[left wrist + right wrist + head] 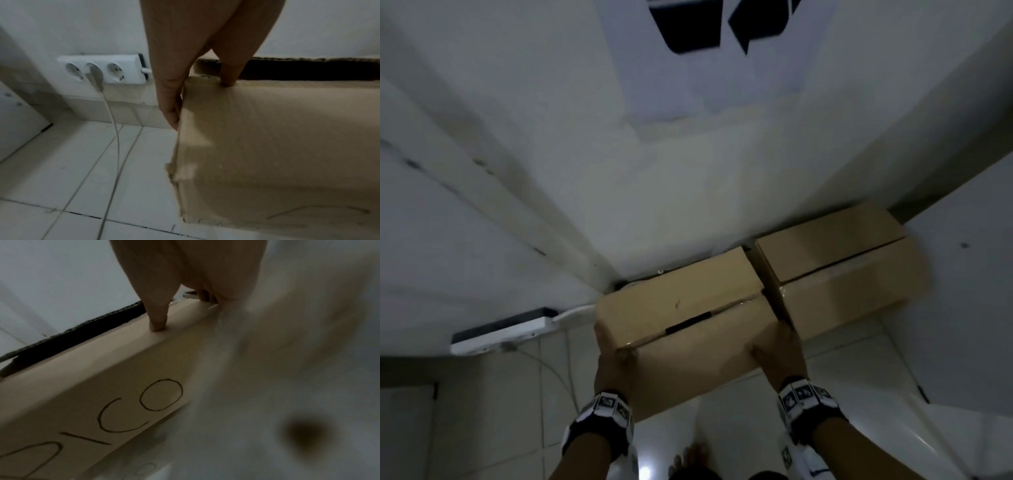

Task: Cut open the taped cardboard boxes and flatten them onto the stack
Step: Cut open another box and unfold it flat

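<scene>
Gripping the near cardboard box (688, 329) at both ends: left hand (616, 359) and right hand (779, 349) clamped on it; second box (839, 270) just right, by the wall (688, 188).

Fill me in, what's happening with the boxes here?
A person holds a cardboard box by its two ends, left hand at the left end, right hand at the right, thumbs on the top edge. Its top seam is gaping open. A second box sits right beside it against the wall; whether its seam is still closed is unclear. A white power strip is on the wall to the left, with one cable plugged in. No flattened stack is in view.
</scene>
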